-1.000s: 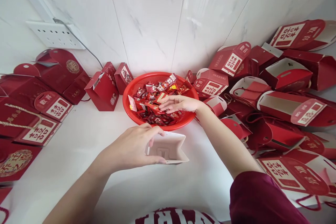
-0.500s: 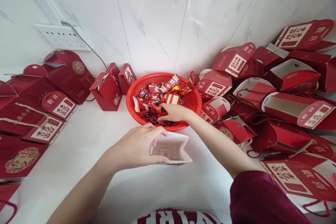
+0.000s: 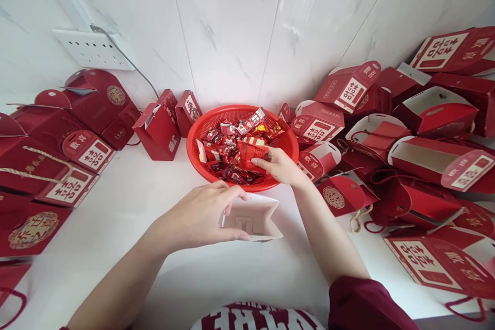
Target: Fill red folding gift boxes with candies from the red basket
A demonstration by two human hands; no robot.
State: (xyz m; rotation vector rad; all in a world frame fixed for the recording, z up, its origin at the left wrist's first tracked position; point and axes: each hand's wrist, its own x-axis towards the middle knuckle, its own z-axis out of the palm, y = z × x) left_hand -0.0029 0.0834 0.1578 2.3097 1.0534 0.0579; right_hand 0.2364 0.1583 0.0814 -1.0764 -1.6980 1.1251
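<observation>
My left hand [image 3: 207, 214] is closed around one side of a small paper box [image 3: 257, 216], its mouth turned up and its pale inside showing. Only the folded base is visible within it. Over the right part of a red plastic basket [image 3: 193, 162], my right hand [image 3: 280, 165] pinches a red candy packet [image 3: 250, 153] between thumb and fingers. Beneath and around that packet lie many wrapped candies [image 3: 226, 139], mostly red and dark red, with a few yellow or white bits.
Red gift boxes [image 3: 320, 129] are heaped along the right, several with flaps up. More closed red boxes [image 3: 77, 149] stand at the left, and a red paper bag [image 3: 158, 131] is beside the basket. Behind are a tiled wall [image 3: 232, 36] and a socket strip [image 3: 93, 49] with a cable.
My right hand has lifted out of the candies and moved right, now with a red packet in its fingers. My left hand and the paper box stay almost where they were.
</observation>
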